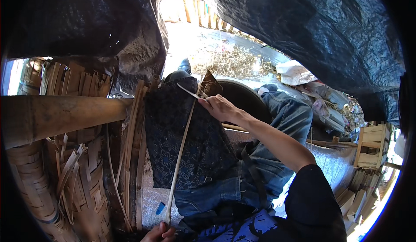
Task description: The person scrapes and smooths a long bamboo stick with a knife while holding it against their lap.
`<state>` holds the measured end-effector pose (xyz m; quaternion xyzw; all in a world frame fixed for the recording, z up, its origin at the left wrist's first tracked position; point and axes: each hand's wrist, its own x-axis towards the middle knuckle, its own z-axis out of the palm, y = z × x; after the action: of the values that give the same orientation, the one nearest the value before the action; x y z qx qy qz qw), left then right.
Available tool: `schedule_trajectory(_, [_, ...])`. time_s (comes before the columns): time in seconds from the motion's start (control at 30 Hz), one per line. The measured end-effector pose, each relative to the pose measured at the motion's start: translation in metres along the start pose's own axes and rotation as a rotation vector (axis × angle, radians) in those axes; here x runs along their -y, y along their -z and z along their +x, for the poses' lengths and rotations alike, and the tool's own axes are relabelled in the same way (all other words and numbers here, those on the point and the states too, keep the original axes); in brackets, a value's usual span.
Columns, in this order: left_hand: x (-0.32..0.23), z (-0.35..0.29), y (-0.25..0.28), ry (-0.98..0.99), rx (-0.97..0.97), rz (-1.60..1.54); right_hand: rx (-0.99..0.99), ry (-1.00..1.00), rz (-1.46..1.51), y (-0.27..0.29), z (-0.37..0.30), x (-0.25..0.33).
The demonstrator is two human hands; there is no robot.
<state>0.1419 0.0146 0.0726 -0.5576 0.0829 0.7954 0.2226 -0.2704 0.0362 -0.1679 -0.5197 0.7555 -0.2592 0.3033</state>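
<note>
A long, thin bamboo strip point(182, 155) runs up over the dark patterned cloth point(190, 142) spread across my lap and left leg. My left hand point(159, 233), at the bottom edge of the head view, is closed on the strip's near end. My right hand point(220, 107) is closed at the strip's far part, above the cloth's upper edge. From its fingers a slim, bright knife blade point(187, 90) points up and left, crossing by the strip. The knife's handle is hidden in my grip. A stiff brown piece point(210, 85) stands just beyond my right fingers.
A thick bamboo pole point(65, 116) juts in from the left above woven bamboo baskets point(34, 177) and split slats point(130, 155). Dark plastic sheeting point(312, 29) hangs overhead. Straw point(232, 60) lies beyond my feet. A wooden crate point(372, 144) stands at right.
</note>
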Motion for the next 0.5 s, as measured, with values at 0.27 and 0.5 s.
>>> schedule_trajectory(0.27, [-0.001, -0.006, 0.013, 0.021, 0.042, 0.014, -0.049, -0.339, -0.047, -0.003, 0.05, -0.095])
schedule_trajectory(0.5, [-0.036, 0.034, -0.015, 0.015, -0.106, -0.363, -0.338, -0.466, 0.515, 0.038, 0.03, -0.038])
